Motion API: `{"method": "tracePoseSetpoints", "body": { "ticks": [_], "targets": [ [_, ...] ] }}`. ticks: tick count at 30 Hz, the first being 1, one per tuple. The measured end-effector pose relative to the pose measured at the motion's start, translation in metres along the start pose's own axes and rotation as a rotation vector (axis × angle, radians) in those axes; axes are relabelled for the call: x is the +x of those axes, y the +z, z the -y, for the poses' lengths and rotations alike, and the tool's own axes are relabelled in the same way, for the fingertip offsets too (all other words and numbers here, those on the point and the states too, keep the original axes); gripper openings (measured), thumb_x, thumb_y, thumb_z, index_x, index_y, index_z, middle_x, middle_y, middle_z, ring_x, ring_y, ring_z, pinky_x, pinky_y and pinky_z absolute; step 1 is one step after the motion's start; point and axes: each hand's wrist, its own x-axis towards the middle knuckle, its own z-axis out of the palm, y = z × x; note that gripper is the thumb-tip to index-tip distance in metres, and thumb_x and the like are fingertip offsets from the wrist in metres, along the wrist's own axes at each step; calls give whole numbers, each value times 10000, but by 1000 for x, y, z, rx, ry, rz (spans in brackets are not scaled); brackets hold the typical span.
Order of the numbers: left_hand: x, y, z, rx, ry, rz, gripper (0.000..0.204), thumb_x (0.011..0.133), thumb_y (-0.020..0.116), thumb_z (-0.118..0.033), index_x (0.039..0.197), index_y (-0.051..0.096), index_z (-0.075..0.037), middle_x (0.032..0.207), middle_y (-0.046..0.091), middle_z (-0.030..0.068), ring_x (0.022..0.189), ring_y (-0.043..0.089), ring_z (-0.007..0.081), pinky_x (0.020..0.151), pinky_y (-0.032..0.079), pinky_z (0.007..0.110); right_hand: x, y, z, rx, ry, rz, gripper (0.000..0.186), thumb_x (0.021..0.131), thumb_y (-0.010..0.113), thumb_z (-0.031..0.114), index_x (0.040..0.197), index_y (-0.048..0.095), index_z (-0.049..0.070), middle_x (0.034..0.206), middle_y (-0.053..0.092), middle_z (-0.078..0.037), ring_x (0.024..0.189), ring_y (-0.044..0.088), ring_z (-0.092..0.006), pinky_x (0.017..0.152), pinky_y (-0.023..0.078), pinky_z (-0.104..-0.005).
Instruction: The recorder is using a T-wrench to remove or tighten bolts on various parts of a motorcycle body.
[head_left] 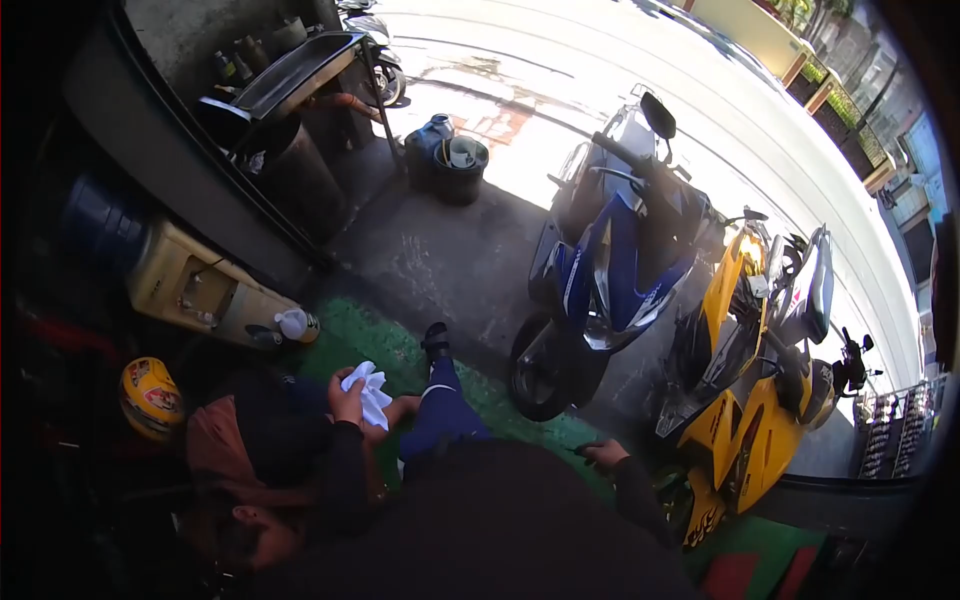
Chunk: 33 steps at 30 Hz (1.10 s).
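Observation:
My left hand (346,400) is closed on a crumpled white sheet (371,393), whose loose folds stick out to the right; I cannot tell paper from cloth. Close beside it, another hand (402,409) shows partly, seemingly that of the person seated at my left. Out to the right, my right hand (606,456) is curled round a small dark thing that pokes out past the fingers, too dim to name. It hangs over the green floor, nearest to the blue scooter's front wheel (541,368). Between my hands extends a leg in blue trousers (448,396) with a dark sandal (436,340).
A blue scooter (615,265) stands ahead, with yellow motorcycles (750,440) to the right. At left are a water dispenser (205,285), a yellow helmet (151,398) and the seated person (255,450). A metal sink (300,75) and dark bucket (462,180) lie farther off.

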Motion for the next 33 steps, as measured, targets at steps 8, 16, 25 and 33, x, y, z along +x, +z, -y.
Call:
{"method": "tracePoseSetpoints", "body": {
  "ticks": [8,16,25,33],
  "targets": [
    [262,99,-97,65,175,97,243,868,623,-39,1111,609,-31,1040,641,113,915,610,218,855,496,332,90,96,279,-305,-569,-132,353,876,647,215,1198,717,90,1073,730,-89,826,673,-191,763,516,-268],
    [399,201,-233,110,234,491,185,940,591,-117,1100,637,-36,950,647,73,876,585,167,827,469,300,59,85,490,-9,-914,-301,336,879,656,208,1176,706,59,1093,738,-83,871,697,-217,775,526,-290],
    [498,386,-251,158,273,678,304,992,543,-282,876,629,-14,772,589,53,708,521,144,700,445,298,159,18,610,29,-1049,-418,311,881,646,228,1140,698,62,1025,739,-72,802,684,-250,733,524,-329],
    [531,514,-297,401,348,1114,204,925,563,-215,958,603,-18,902,622,119,815,570,208,776,464,322,182,-29,682,-86,-904,-731,318,865,680,247,1132,694,76,990,724,-54,825,676,-260,736,517,-352]
  ]
}}
